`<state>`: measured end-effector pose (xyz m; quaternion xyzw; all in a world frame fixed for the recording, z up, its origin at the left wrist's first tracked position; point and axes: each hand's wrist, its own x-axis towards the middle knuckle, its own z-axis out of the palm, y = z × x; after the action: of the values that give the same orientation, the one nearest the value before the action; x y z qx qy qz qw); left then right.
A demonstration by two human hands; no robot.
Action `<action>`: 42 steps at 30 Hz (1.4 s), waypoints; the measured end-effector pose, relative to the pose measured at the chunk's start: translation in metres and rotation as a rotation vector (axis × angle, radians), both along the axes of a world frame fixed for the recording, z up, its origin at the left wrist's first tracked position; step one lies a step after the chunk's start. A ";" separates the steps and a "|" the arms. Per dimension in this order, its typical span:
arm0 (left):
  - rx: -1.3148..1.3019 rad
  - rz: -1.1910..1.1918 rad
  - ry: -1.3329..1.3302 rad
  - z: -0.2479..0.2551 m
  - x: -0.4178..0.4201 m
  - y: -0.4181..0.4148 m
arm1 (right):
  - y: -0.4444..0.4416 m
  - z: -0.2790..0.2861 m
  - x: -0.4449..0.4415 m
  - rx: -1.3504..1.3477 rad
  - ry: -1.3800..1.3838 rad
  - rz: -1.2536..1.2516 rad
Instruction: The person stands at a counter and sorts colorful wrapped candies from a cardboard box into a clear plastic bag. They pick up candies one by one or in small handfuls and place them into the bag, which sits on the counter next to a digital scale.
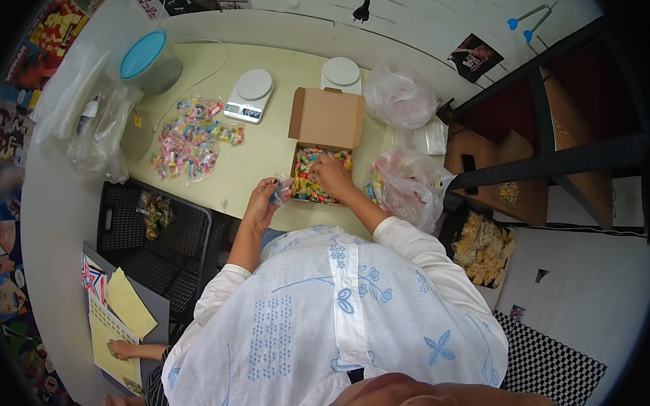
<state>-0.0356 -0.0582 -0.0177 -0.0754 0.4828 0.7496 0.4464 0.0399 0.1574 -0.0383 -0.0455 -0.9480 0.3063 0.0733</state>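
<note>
My left hand (pixel 258 205) holds a small clear plastic bag (pixel 283 189) just left of a cardboard box (pixel 326 116). Something blue shows at the bag, though I cannot tell whether it is inside. The box's lid stands folded back, and colourful wrapped candies (pixel 306 186) fill its tray. My right hand (pixel 332 176) reaches into the box from the right, fingertips down among the candies. Whether those fingers grip a candy is hidden. Left of the box lies a pile of filled clear candy packets (pixel 189 141).
A digital kitchen scale (pixel 248 95) stands beyond the packets, with a second scale (pixel 341 74) behind the lid. Plastic bags (pixel 411 185) crowd the right edge. At left are a blue-lidded bucket (pixel 144 56) and a black crate (pixel 157 232). Another person's hand (pixel 122 349) rests on yellow paper.
</note>
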 end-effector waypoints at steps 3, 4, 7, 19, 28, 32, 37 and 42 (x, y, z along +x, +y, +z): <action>-0.014 0.024 -0.003 0.005 0.002 -0.001 | -0.018 -0.002 0.002 0.113 -0.039 0.031; -0.001 0.025 -0.002 0.005 0.003 -0.001 | -0.022 -0.002 0.003 0.123 -0.032 0.033; 0.013 0.002 0.006 0.005 0.007 -0.002 | -0.020 -0.005 0.002 0.046 -0.047 0.042; -0.021 -0.114 0.040 0.012 0.017 0.017 | 0.015 -0.023 0.017 -0.563 -0.139 -0.104; -0.027 -0.162 0.084 0.011 0.019 0.028 | 0.023 0.026 0.036 -0.949 -0.078 -0.253; -0.038 -0.186 0.098 0.016 0.021 0.034 | 0.018 0.054 0.039 -1.164 -0.034 -0.251; -0.043 -0.235 0.157 0.029 0.027 0.045 | 0.020 0.049 0.040 -1.137 -0.038 -0.138; -0.053 -0.282 0.187 0.033 0.028 0.051 | 0.019 0.054 0.042 -1.045 -0.028 -0.179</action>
<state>-0.0073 -0.0072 0.0155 0.0516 0.5476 0.6702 0.4982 0.0818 0.1766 0.0156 -0.1609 -0.6623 0.7298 0.0540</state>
